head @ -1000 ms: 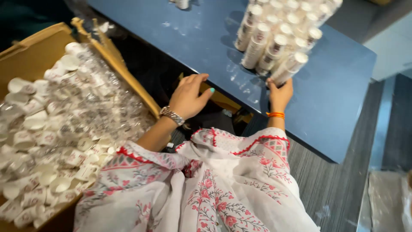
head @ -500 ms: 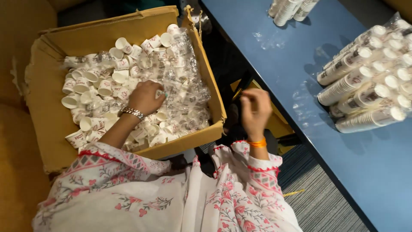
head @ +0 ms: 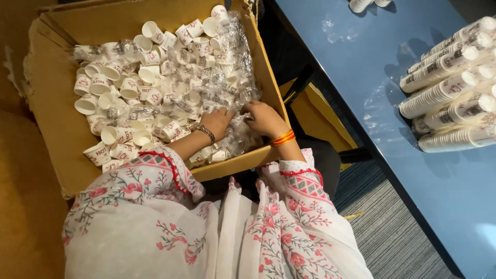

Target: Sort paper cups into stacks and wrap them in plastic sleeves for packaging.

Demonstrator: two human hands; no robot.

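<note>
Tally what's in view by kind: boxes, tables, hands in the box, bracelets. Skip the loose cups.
Cardboard box: 1
Blue table: 1
Hands in the box: 2, left hand and right hand
Bracelets: 2, metal bracelet and orange bangle
Total: 6

Over on the right, the smooth blue counter [head: 392, 77] is carrying long sleeves of stacked white paper cups [head: 449, 90] lying on their sides, while crumpled clear plastic wrap [head: 374, 106] is lying beside them and more white cup stacks [head: 361, 4] are sitting at its far edge.
</note>
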